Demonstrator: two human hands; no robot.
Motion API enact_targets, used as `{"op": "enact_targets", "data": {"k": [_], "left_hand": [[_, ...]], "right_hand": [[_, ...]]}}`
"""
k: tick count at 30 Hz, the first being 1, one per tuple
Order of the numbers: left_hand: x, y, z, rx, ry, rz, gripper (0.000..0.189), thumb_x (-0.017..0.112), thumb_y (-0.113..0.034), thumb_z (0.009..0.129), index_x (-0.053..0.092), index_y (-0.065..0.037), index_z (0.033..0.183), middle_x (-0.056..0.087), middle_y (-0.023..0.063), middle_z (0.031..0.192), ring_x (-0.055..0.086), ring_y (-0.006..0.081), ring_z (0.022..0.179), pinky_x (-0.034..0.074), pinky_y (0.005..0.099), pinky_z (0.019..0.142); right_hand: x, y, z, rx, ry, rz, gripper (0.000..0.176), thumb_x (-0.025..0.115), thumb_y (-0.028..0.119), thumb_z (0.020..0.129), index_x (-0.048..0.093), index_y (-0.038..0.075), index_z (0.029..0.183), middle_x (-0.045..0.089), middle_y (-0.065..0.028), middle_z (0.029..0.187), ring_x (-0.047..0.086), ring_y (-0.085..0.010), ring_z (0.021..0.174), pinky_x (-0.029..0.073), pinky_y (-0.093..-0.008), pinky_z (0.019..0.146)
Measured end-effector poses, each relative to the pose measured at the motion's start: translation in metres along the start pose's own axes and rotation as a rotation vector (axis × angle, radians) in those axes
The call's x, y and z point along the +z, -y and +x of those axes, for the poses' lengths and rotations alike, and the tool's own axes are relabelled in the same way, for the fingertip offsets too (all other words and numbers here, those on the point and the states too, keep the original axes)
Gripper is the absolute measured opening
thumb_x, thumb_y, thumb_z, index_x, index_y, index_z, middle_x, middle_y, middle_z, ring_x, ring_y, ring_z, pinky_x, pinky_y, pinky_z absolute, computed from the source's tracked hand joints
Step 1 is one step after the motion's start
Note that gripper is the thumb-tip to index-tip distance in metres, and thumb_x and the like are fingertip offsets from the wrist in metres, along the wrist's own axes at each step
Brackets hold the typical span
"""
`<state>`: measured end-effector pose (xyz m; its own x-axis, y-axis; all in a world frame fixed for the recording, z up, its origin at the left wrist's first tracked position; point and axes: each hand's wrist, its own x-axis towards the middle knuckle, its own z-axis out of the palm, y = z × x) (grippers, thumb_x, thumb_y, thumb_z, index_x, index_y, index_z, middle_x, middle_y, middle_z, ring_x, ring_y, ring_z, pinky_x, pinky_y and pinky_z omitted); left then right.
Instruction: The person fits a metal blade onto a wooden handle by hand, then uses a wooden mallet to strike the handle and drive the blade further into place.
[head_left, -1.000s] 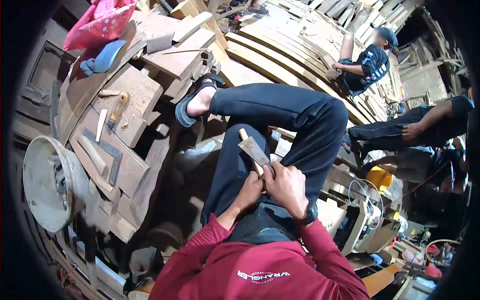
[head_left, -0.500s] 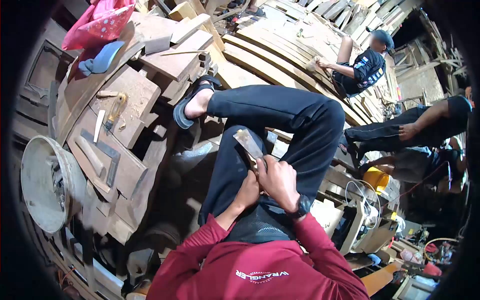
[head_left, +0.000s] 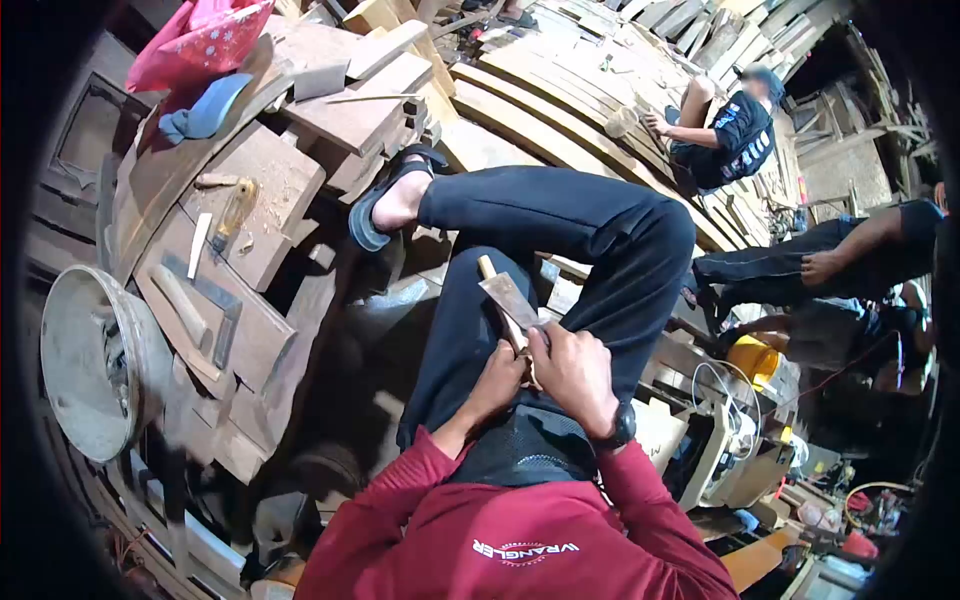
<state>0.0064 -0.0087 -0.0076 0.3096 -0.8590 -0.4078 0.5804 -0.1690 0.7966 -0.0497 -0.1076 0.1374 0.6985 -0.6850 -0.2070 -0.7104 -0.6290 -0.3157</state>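
Over my lap, my left hand (head_left: 497, 382) is closed around the lower part of a slim pale wooden stick (head_left: 487, 266). My right hand (head_left: 577, 372) grips a flat, straight-edged grey-brown strip (head_left: 510, 301), perhaps a blade or file, lying slantwise across that stick. The thumb of this hand presses along the strip's near end. Both hands are close together, almost touching, and hide the lower ends of the two pieces. The stick's rounded tip shows beyond the strip's far edge.
At left, a wooden bench (head_left: 262, 190) bears a yellow-handled tool (head_left: 235, 212), a wooden mallet-like piece (head_left: 180, 305) and a dark metal square (head_left: 228, 335). Beside it stands a grey bucket (head_left: 90, 370). A person (head_left: 735, 135) sits among planks (head_left: 540, 110); another person's arm (head_left: 850, 250) shows at right.
The flat strip in my right hand has slid toward my right and back along the stick, so the stick's pale tip now shows. My right hand has shifted slightly the same way.
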Motion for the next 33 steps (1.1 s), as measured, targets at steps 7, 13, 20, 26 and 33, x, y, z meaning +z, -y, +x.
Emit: {"op": "enact_targets", "data": {"k": [7, 13, 20, 26, 33], "left_hand": [[0.003, 0.012, 0.009, 0.259, -0.098, 0.245, 0.032, 0.058, -0.023, 0.101, 0.056, 0.003, 0.119, 0.061, 0.0039, 0.096, 0.056, 0.0076, 0.080, 0.045, 0.0251, 0.063], [-0.003, 0.022, 0.006, 0.045, -0.108, 0.344, 0.043, 0.055, -0.024, 0.102, 0.052, 0.014, 0.121, 0.065, 0.0347, 0.113, 0.069, 0.0431, 0.105, 0.055, 0.0463, 0.081], [-0.006, 0.015, 0.008, -0.022, -0.073, 0.268, 0.045, 0.056, -0.025, 0.100, 0.051, 0.014, 0.122, 0.066, 0.0343, 0.111, 0.069, 0.0442, 0.104, 0.055, 0.0469, 0.084], [0.004, 0.012, 0.002, 0.152, -0.136, 0.336, 0.044, 0.057, -0.027, 0.103, 0.048, 0.012, 0.122, 0.068, 0.0311, 0.105, 0.073, 0.0378, 0.100, 0.058, 0.0443, 0.077], [0.006, 0.004, -0.002, -0.025, -0.122, 0.156, 0.041, 0.052, -0.030, 0.107, 0.047, 0.011, 0.113, 0.066, 0.0254, 0.099, 0.073, 0.0289, 0.084, 0.060, 0.0396, 0.063]], "right_hand": [[0.012, 0.003, 0.013, -0.034, -0.017, 0.036, 0.034, 0.057, 0.033, 0.100, 0.071, 0.004, 0.091, 0.068, -0.0259, 0.073, 0.068, -0.0462, 0.071, 0.056, -0.0554, 0.067], [0.000, -0.002, -0.004, 0.009, 0.052, 0.005, 0.032, 0.062, 0.032, 0.096, 0.074, 0.002, 0.097, 0.069, -0.0258, 0.075, 0.070, -0.0444, 0.072, 0.056, -0.0536, 0.069], [-0.006, 0.000, 0.000, -0.040, 0.057, 0.109, 0.032, 0.062, 0.030, 0.096, 0.073, 0.001, 0.099, 0.068, -0.0270, 0.075, 0.069, -0.0450, 0.073, 0.055, -0.0529, 0.071], [0.011, -0.006, 0.018, -0.046, 0.014, 0.142, 0.032, 0.061, 0.029, 0.095, 0.073, 0.000, 0.102, 0.068, -0.0286, 0.078, 0.069, -0.0459, 0.075, 0.055, -0.0523, 0.072], [-0.012, -0.014, -0.004, -0.086, 0.058, 0.248, 0.026, 0.065, 0.023, 0.092, 0.071, -0.001, 0.102, 0.069, -0.0280, 0.080, 0.069, -0.0454, 0.078, 0.055, -0.0517, 0.072]]}}
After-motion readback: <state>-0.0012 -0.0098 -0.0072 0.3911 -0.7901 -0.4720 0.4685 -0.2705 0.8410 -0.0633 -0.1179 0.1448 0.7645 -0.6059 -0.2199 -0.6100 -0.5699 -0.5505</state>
